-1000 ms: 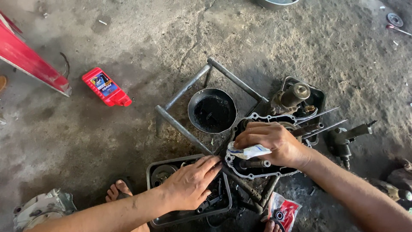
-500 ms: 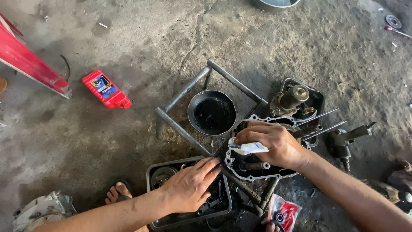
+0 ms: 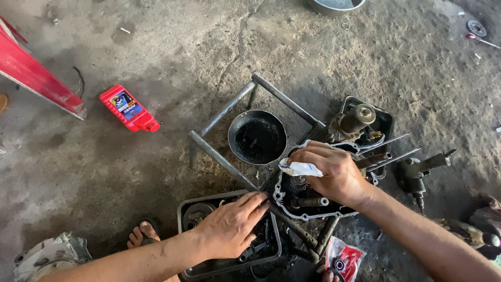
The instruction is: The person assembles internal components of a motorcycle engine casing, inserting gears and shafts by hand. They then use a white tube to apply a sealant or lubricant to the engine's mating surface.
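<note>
The left hand (image 3: 232, 225) lies flat, fingers spread, on the rim of a shallow metal tray (image 3: 209, 269) just nearer than the engine case (image 3: 308, 201). On that case, the right hand (image 3: 334, 172) pinches a small white tube (image 3: 301, 168) over its left edge. Beyond the case, a black oily pan (image 3: 258, 138) sits inside a steel bar frame (image 3: 222, 112). Farther left of the case, bare stained concrete (image 3: 156, 47) lies open around a red oil bottle (image 3: 129, 108).

The right hand (image 3: 334, 175) holds a small white tube (image 3: 301, 168) over an engine case (image 3: 308, 201); the left hand (image 3: 232, 225) rests on a tray (image 3: 229, 266).
</note>
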